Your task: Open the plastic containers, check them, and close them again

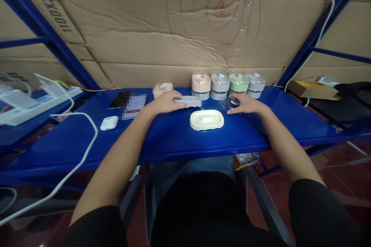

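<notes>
My left hand [170, 102] grips the left end of a grey oval tray-like piece [191, 101], thumb in front and fingers behind. On the right, my right hand [242, 104] has its thumb and fingers around the edge of a clear plastic lid [225, 104] at the table surface. Between and in front of my hands lies a cream oval lid [206, 119] with a raised middle. A peach container [162, 88] stands just behind my left hand. Farther back is a row of stacked containers: peach [201, 83], grey [219, 84], green [238, 83] and another grey [255, 83].
Left on the blue table [174, 142] are a dark phone [120, 99], a lit screen [135, 105] and a white earbud case [109, 122]. A white cable [92, 139] crosses the left side. Cardboard [139, 27] rises behind; an open box [314, 90] is at right.
</notes>
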`<move>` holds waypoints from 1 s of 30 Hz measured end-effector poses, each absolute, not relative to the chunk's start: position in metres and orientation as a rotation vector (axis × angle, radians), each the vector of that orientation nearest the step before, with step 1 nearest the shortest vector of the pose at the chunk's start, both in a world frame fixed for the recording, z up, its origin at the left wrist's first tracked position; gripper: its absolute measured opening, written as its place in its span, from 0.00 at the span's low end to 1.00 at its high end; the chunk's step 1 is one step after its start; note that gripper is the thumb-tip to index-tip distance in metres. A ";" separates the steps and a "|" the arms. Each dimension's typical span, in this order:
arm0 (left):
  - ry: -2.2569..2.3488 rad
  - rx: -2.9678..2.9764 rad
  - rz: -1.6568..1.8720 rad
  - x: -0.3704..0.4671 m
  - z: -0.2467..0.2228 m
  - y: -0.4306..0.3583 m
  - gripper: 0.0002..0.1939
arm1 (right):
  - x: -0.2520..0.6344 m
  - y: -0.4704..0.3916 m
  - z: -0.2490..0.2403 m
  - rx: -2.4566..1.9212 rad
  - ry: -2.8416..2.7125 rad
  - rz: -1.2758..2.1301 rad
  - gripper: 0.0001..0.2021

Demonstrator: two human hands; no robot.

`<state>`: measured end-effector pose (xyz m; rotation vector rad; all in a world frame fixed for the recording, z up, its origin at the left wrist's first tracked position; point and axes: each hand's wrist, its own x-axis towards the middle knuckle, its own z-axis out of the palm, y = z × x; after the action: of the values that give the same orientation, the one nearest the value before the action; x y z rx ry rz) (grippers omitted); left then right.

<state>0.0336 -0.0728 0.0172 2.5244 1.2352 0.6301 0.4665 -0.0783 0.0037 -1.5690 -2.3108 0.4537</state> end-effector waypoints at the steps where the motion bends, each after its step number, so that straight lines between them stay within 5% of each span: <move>1: 1.276 2.522 0.568 0.029 0.016 -0.069 0.24 | 0.468 -0.076 0.001 -1.533 -2.331 0.445 0.51; 7: 1.338 2.561 0.389 0.026 0.008 -0.062 0.23 | 0.475 -0.066 -0.010 -1.463 -2.374 0.429 0.52; 15: 0.969 2.522 0.708 0.061 0.017 -0.099 0.24 | 0.475 -0.066 -0.008 -1.513 -2.394 0.459 0.52; 23: 0.766 2.548 0.473 0.097 0.000 -0.122 0.25 | 0.477 -0.064 -0.009 -1.457 -2.364 0.504 0.48; 30: 0.791 2.554 0.478 0.096 -0.008 -0.117 0.45 | 0.467 -0.082 0.008 -1.547 -2.299 0.406 0.49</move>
<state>0.0962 -0.1171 -0.0079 2.5542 0.7913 0.4785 0.4670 -0.0820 0.0081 -1.5474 -2.2991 0.4056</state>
